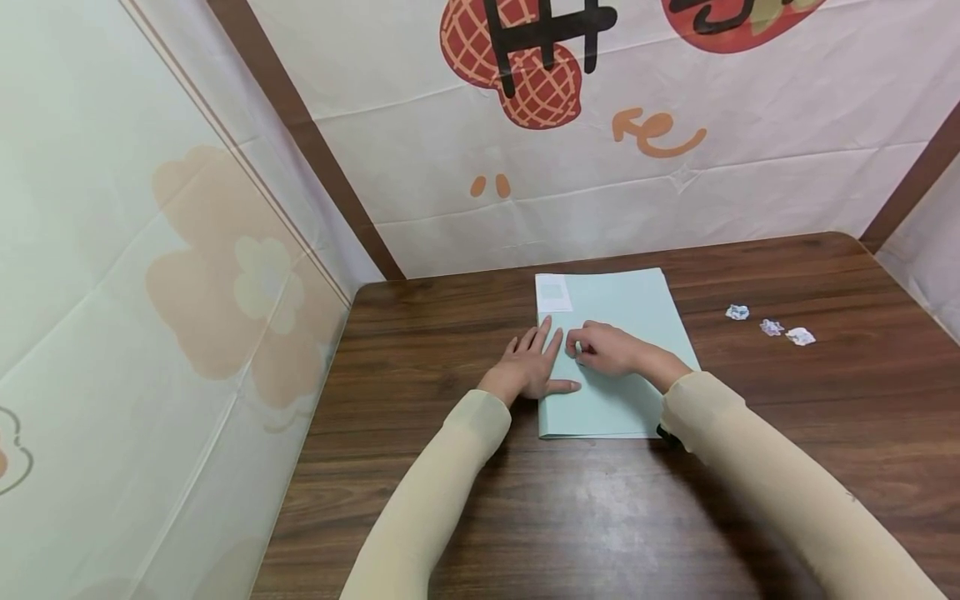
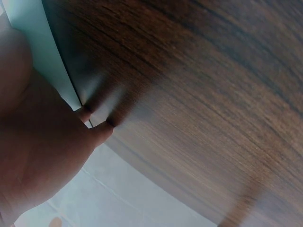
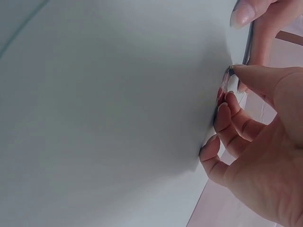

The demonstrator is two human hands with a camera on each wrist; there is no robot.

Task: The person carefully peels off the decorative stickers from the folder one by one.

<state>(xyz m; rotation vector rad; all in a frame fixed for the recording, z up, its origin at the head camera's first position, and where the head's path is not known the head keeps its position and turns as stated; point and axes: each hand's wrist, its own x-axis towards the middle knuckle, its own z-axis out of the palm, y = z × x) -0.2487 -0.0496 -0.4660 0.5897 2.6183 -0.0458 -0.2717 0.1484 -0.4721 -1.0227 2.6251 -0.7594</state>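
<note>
A pale mint paper folder (image 1: 630, 300) lies on the wooden table, with a white label (image 1: 553, 293) at its upper left corner. My left hand (image 1: 527, 368) rests across the folder's left edge, fingers spread and thumb straight out. In the left wrist view, two fingertips (image 2: 104, 132) of that hand reach past the edge onto the wood. Close beside it, my right hand (image 1: 609, 348) is low over the folder with curled fingers. The right wrist view shows it pinching a small, shiny, partly see-through piece (image 3: 222, 90) with a reddish part, mostly hidden by the fingers.
Several small, crumpled-looking white and blue pieces (image 1: 772, 327) lie on the table (image 1: 847, 400) to the right of the folder. A printed cloth wall (image 1: 420, 150) hangs behind the table, and another (image 1: 112, 317) stands along its left side.
</note>
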